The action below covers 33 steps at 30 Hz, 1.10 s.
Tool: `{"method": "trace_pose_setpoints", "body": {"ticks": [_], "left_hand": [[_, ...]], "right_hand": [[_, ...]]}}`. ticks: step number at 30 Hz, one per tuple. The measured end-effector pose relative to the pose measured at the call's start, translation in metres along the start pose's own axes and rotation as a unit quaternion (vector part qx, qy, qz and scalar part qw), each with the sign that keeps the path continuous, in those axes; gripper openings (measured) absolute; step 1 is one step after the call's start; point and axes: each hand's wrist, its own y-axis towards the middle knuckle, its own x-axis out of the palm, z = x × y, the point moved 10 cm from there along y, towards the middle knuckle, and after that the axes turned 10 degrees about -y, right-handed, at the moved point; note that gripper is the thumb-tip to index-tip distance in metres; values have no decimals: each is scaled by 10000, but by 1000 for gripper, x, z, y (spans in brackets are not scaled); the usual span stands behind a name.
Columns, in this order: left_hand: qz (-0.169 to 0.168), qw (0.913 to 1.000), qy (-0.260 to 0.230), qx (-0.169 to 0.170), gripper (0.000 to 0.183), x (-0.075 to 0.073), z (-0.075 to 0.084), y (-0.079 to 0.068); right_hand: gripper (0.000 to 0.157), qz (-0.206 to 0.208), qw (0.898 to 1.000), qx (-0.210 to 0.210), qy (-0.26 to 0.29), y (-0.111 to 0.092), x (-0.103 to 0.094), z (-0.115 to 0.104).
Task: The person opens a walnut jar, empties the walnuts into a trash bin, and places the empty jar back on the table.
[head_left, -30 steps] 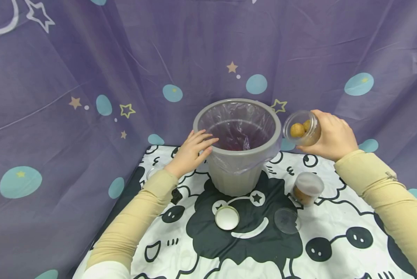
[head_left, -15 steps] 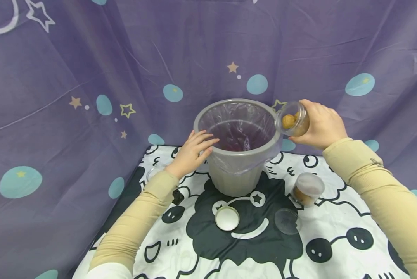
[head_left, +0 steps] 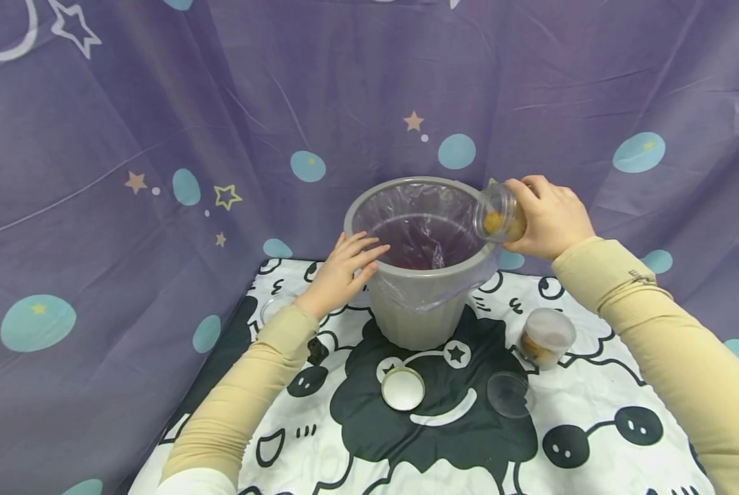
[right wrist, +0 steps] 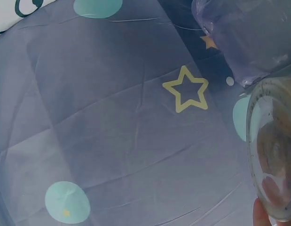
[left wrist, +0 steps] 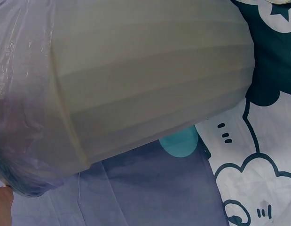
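Note:
A grey trash bin (head_left: 417, 309), lined with a thin purple bag (head_left: 400, 240), stands upright on the patterned cloth. My left hand (head_left: 339, 275) rests on the bin's left rim, its fingers straight and spread. At the opposite rim my right hand (head_left: 551, 216) grips a clear jar (head_left: 498, 210), tipped sideways with its mouth toward the bin. Round yellow-brown balls (head_left: 493, 222) are inside that jar. In the right wrist view the jar's base (right wrist: 272, 150) is seen close up. The left wrist view shows the bin's ribbed side (left wrist: 154, 84). The bin's bottom is mostly hidden.
To the right stands a second jar (head_left: 546, 338) with brown contents and a whitish top. A round white lid (head_left: 403, 389) and a clear lid (head_left: 508, 394) lie in front of the bin. Behind hangs a purple curtain (head_left: 357, 82). Another clear round item (head_left: 275, 306) is partly behind the left arm.
My right hand has moved left with the jar, from beside the bin to its right rim, and the jar tips further. The left hand stays put on the rim.

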Motion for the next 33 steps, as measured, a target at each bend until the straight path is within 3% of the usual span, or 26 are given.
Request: {"method": "trace_pose_setpoints", "body": {"ticks": [11,21,33], "left_hand": [[-19,10000,-15,6,42,2,1,1],[21,10000,-29,4,46,2,0,1],[115,9999,-42,109,60,0,2,1]], "right_hand": [[91,129,9980,-532,-321,5,1,-13],[87,393,9907,-1104,-695,6,-2,-30],[90,369,9795,-1682,-1049,8,-3,-44]]}}
